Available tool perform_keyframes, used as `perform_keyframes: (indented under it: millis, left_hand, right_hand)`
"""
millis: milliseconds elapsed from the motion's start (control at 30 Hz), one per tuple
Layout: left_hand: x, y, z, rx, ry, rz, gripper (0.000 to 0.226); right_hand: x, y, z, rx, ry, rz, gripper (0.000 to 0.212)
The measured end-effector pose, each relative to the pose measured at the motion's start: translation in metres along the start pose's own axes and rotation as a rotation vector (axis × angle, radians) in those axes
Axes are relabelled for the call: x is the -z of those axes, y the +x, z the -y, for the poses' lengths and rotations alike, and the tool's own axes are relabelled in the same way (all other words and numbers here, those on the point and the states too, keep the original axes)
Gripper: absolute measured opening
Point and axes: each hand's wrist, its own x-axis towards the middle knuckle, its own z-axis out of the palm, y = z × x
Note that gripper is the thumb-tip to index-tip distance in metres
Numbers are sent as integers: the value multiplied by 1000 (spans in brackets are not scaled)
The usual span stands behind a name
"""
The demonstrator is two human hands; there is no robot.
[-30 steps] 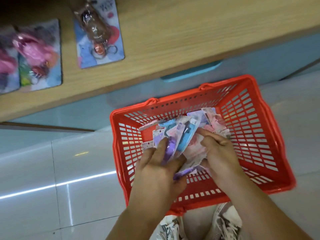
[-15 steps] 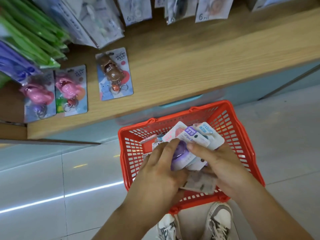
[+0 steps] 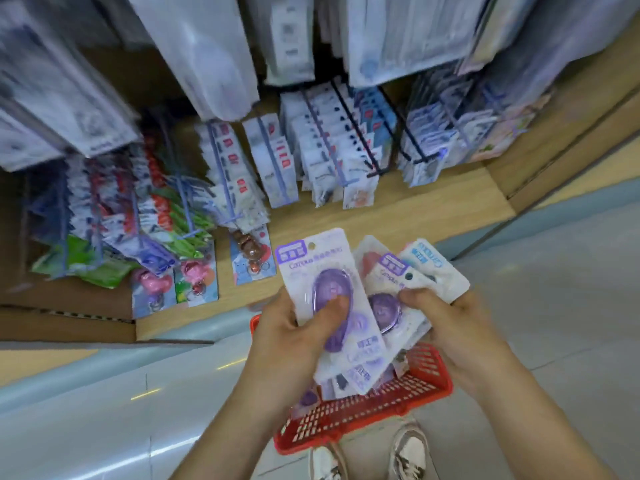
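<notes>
The left grip (image 3: 287, 341) is clasping a purple pack (image 3: 320, 268), its thumb pressing on the blister, and is holding it upright above the red basket (image 3: 427, 374) on the floor. The right grip (image 3: 460, 327) is pinching a fanned bunch of packs (image 3: 391, 275), touching and partly behind the purple one. Both are hovering before the wooden shelf (image 3: 415, 216), where keychain cards (image 3: 251, 259) are lying flat.

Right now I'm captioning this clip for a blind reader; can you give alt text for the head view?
Over a red basket, the left hand pinches one purple packet and the right hand grips a fan of packets. Behind stands a wooden shelf with rows of hanging packs.
</notes>
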Motion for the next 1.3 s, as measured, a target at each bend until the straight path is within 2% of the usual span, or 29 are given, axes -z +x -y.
perform_keyframes:
  millis: [100, 300, 367, 533, 667, 800, 967, 1067, 1167, 1300]
  left_hand:
    - [-11, -19, -61, -27, -73, -14, 16]
    - [-11, -72, -164, -178, -143, -168, 26]
    - [-11, -95, -193, -212, -164, -186, 26]
    - [-17, -151, -249, -271, -165, -168, 31]
    - [-13, -180, -296, -339, -81, -108, 27]
    - [-12, -200, -341, -384, -119, -38, 22]
    - [-23, -214, -367, -488, -140, -90, 28]
    - [-30, -219, -376, -571, -98, -148, 36]
    - [-33, -222, -385, -605, -53, -152, 44]
    - [-26, -223, -397, -596, -62, -83, 37]
  right_hand:
    - [-9, -28, 71, 129, -5, -5, 40]
    - [-33, -89, 184, 353, 42, -144, 86]
    - [-44, -116, 214, 434, 35, -165, 92]
    - [-53, -167, 277, 608, -58, -136, 81]
    - [-51, -204, 323, 649, -76, -12, 75]
    - [-50, -234, 359, 654, 28, 92, 65]
    - [-69, -252, 377, 752, 174, -5, 57]
    - [-83, -259, 382, 736, 236, -7, 61]
    - [-90, -265, 389, 707, 251, 65, 61]
    - [-93, -269, 399, 613, 314, 191, 54]
